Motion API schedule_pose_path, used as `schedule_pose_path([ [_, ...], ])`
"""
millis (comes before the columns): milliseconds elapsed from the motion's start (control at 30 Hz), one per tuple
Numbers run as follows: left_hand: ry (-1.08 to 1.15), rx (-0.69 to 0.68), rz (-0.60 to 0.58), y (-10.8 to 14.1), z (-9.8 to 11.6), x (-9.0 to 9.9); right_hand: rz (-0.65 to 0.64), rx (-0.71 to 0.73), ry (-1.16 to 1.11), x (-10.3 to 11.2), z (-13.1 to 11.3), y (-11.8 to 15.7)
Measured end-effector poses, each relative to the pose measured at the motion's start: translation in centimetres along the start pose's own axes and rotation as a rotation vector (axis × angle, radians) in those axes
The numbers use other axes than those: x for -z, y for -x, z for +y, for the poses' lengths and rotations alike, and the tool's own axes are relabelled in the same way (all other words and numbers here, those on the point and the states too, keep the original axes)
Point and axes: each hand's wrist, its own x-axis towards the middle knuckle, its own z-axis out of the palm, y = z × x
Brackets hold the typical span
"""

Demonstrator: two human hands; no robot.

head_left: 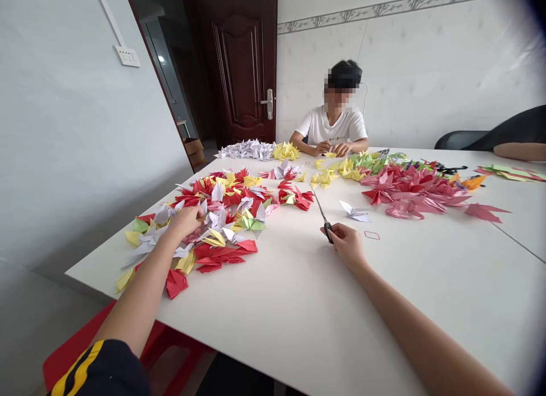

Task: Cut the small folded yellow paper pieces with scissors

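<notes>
across the table (298, 328), left hand (183, 224) spread on paper cranes (226, 214), right hand (347, 245) pinching scissors (321, 211)

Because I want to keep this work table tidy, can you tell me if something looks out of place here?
One small thing stands out: a thin red loop, perhaps a rubber band, lies alone on the white table, near the right hand holding scissors. It looks odd because it lies apart from the folded paper cranes.

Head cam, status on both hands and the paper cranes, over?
Left hand resting on heap of origami cranes. Right hand gripping scissors, tips pointing away. Small red loop lying just right of scissors.
</notes>
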Motion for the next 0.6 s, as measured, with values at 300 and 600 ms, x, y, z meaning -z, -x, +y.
schedule_pose_path([
  [300,0.098,-0.122,0.217,-0.5,2.5,1.6,0.002,-0.024,-0.013,-0.1,0.0,0.0],
  [600,0.355,-0.517,0.285,3.5,14.3,2.1,0.005,-0.049,-0.046,-0.1,-0.2,0.0],
])
